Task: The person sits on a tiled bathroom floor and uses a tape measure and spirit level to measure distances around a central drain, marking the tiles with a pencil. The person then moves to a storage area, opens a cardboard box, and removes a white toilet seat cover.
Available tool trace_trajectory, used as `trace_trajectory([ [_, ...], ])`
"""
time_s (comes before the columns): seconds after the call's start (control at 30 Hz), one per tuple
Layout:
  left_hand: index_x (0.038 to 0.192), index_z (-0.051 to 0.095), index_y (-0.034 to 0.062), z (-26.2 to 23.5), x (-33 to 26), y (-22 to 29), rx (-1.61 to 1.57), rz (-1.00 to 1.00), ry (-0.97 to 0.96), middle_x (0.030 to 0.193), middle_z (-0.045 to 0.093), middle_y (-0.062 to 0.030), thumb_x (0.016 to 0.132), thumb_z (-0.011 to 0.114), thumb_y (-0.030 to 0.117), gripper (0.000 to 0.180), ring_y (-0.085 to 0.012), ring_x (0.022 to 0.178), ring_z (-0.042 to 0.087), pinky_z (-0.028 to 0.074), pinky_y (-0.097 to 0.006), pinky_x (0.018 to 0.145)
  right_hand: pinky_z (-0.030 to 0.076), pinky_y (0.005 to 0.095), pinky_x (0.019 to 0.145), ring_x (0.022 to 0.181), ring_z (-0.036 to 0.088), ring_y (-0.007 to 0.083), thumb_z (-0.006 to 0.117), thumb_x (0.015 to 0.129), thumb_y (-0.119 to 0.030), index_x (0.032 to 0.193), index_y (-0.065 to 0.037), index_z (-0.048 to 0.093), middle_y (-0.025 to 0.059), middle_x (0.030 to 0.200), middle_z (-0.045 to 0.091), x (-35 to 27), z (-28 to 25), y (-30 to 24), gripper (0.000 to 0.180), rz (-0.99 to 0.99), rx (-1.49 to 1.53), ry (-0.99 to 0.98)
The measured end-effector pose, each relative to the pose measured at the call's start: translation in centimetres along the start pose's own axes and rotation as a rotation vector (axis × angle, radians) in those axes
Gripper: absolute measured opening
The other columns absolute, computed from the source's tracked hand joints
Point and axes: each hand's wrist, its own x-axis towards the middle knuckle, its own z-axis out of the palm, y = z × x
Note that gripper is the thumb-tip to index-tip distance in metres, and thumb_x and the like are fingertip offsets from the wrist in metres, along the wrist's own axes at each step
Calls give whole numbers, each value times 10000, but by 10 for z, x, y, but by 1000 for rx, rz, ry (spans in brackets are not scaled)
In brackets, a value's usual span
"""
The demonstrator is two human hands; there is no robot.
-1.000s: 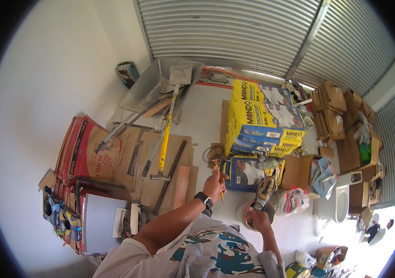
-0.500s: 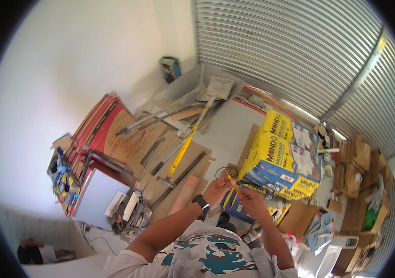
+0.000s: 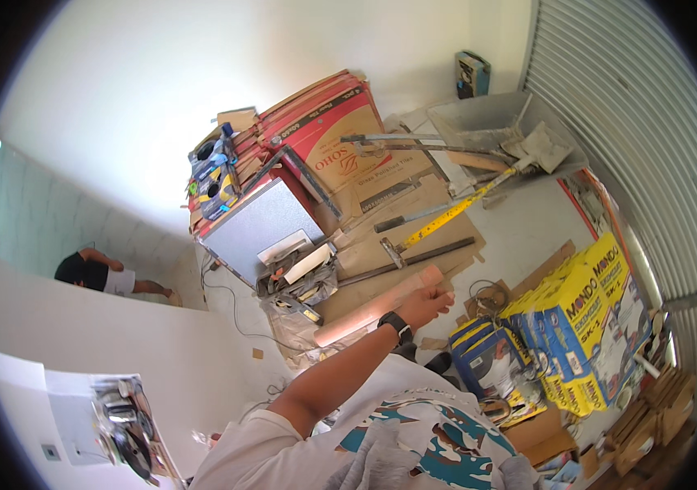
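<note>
Head view: nearest, at the lower middle of the frame, is the shirt (image 3: pixel 455 420); the left forearm crosses it, a dark watch (image 3: pixel 397 328) at the wrist. The left hand (image 3: pixel 424 307), right of centre, has its fingers loosely bent and close together; I cannot tell whether it holds anything. The right hand is out of view, so I cannot tell its state.

The thing nearest the left hand is a tan plank (image 3: pixel 365 317), perhaps a roll, lying aslant at the centre with its upper right end by the hand; contact is unclear. It looks stiff, fairly light and dry rather than slippery, and not very fragile. Mid-length, around both long edges, seems the best hold.

Around it cardboard (image 3: pixel 467 229) covers part of the pale floor (image 3: pixel 512 220). Just beyond lie 1 dark bar (image 3: pixel 438 251) and 1 yellow-handled shovel (image 3: pixel 446 215). Yellow-and-blue packs (image 3: pixel 585 318) are stacked at lower right, red cartons (image 3: pixel 324 122) at upper centre. Farther off are a grey tub (image 3: pixel 467 121), a ribbed shutter (image 3: pixel 610 106) at upper right, and, at far left, another person (image 3: pixel 91 271).
</note>
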Motion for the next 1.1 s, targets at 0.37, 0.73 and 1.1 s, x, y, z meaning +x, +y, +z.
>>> trace_trajectory([
  [0.37, 1164, 679, 69, -34, -24, 2, -139, 12, 42, 1076, 710, -1, 983, 678, 367, 349, -104, 936, 664, 514, -257, 824, 514, 420, 925, 958, 688, 277, 632, 899, -90, 1239, -50, 637, 85, 1060, 702, -2, 36, -8, 342, 103, -71, -211],
  [0.73, 999, 708, 18, -166, -226, 201, 356, 871, 524, 907, 666, -12, 907, 741, 130, 149, -78, 850, 594, 476, -221, 730, 508, 434, 935, 981, 683, 282, 631, 902, -107, 1257, -52, 628, 89, 1086, 696, -12, 44, -49, 359, 71, -96, -312],
  [1.1, 1038, 688, 13, -224, -196, 293, 1269, 728, 408, 946, 658, -33, 909, 725, 151, 193, -97, 877, 593, 476, -245, 753, 503, 448, 946, 1003, 677, 288, 631, 905, -123, 1275, -54, 618, 94, 1113, 690, -78, 44, -43, 377, 264, -53, -290],
])
